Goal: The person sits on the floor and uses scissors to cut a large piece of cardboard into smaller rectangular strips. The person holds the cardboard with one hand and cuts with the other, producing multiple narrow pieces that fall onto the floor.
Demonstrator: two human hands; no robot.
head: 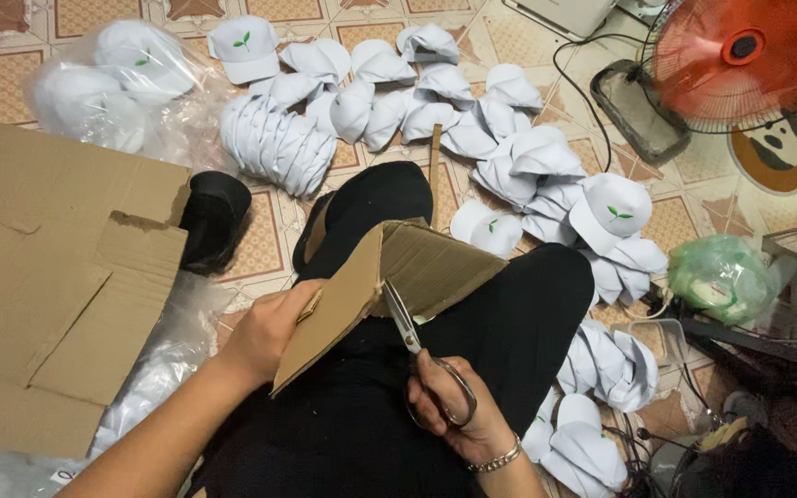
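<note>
Tiled floor (260, 249) is strewn with white caps (528, 157); at frame centre a cardboard piece (371, 290) is gripped steady by the left hand (269, 332) so that scissors (417, 346), clasped in the right hand (458, 415), can be worked into it.

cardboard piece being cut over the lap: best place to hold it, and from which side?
Probably the left edge of the cardboard piece, from the left, where the left hand pinches it now. It is bent, and the scissors in the right hand enter from below at the fold, so that edge stays clear of the blades.
</note>
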